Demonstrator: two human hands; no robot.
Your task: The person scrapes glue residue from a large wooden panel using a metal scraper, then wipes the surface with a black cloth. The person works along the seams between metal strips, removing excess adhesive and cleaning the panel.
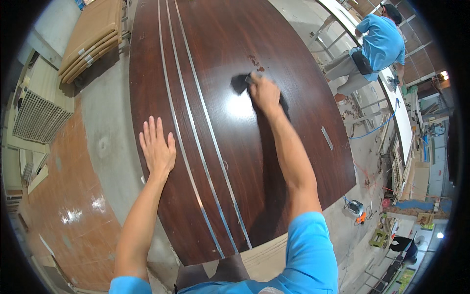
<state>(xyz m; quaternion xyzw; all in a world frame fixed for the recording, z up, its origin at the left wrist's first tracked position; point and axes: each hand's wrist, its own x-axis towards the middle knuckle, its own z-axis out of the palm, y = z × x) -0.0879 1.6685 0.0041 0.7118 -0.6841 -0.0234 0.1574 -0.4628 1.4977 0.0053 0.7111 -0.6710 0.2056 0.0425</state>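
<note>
Dark wood-grain panel: 3 silver strips run lengthwise on the panel's left half. Left hand: palm down at the panel's left edge, fingers extended and slightly spread. Right hand: fingers curled around a black cloth; blur prevents telling each finger's position. The cloth is right of the panel's middle, toward the panel's far end, near reddish-brown marks. 1 co-worker stands beyond the panel's right side.

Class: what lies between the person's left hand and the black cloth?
In the head view, three pale strips run along the brown panel between them.
</note>
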